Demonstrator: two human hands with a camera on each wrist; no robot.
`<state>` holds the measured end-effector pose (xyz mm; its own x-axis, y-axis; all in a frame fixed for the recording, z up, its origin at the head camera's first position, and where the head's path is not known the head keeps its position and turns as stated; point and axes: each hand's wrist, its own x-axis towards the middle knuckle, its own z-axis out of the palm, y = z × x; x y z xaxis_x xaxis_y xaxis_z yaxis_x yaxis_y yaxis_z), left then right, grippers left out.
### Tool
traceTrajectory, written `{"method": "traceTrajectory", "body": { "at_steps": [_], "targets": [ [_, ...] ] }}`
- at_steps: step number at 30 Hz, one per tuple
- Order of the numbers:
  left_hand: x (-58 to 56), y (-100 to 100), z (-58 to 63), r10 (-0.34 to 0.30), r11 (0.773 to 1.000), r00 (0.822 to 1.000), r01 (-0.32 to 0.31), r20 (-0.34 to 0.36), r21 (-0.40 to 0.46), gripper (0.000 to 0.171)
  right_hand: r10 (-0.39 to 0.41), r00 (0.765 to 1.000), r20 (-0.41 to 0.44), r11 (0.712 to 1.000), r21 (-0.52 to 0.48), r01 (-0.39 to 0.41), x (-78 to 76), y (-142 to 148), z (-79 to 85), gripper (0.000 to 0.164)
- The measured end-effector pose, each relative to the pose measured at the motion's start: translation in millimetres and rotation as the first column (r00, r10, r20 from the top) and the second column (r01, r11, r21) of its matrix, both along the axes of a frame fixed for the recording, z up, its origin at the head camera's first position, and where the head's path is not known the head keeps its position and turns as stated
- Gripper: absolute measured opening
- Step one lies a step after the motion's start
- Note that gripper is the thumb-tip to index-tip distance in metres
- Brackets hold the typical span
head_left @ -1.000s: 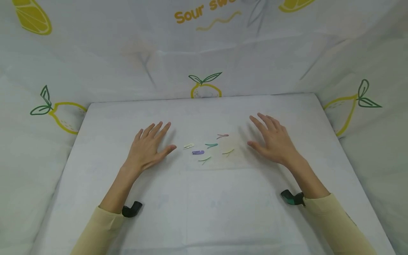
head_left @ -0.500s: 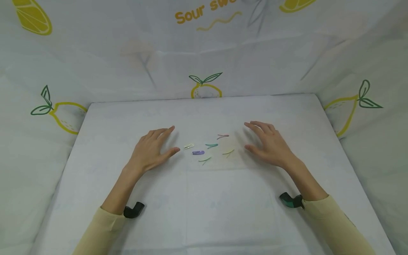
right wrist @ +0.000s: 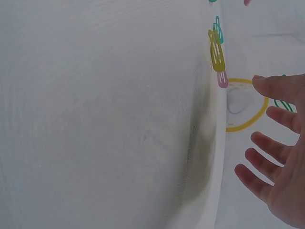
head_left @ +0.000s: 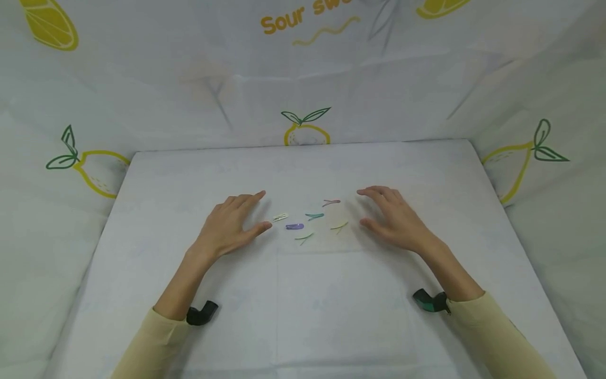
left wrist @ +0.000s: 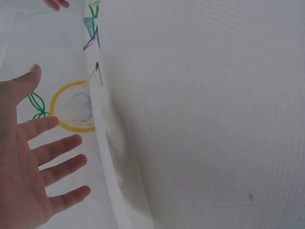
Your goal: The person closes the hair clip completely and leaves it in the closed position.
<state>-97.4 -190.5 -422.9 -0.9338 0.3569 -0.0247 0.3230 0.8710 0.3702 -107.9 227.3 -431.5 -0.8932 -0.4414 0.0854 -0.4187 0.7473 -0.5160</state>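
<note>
- the left hand hovers over the white table, palm turned inward, thumb and fingers apart; nothing is in its grip, as the left wrist view also shows.
- nearest its thumb, just beside but apart from it, lies the pale clip; next comes the purple clip, lying flat.
- above, on the backdrop, orange lettering reads "sour swe", the rest running out of view; it is the only writing i can read.
- back on the table lie the green clip, nearest the wearer, and the teal clip, both forked.
- then the pink clip, farthest from the wearer, and the yellow clip, forked as well. any brand or mark on the clips is too small to tell.
- the right hand hovers near these last two, fingers slightly bent, thumb well apart from them, holding nothing.
- my judgement: this is an approach, with all six clips loose between the hands. handling one would call for lowering a hand and pinching it lightly between thumb and fingertip, since such thin pieces could skid or slip away.
</note>
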Motion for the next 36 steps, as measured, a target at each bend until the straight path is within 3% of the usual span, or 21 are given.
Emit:
{"method": "traceTrajectory", "body": {
  "at_steps": [18, 36],
  "targets": [
    [3.8, 5, -1.9, -0.039, 0.993, 0.997, 0.032, 0.061, 0.111, 0.076, 0.085, 0.992, 0.093, 0.995, -0.06, -0.08, 1.0, -9, -0.6, 0.054],
    [3.5, 17, -1.5, -0.122, 0.961, 0.982, 0.081, 0.142, 0.265, 0.068, 0.178, 0.973, 0.147, 0.976, -0.155, -0.155, 0.3, -13, -2.0, 0.049]
  ]
}}
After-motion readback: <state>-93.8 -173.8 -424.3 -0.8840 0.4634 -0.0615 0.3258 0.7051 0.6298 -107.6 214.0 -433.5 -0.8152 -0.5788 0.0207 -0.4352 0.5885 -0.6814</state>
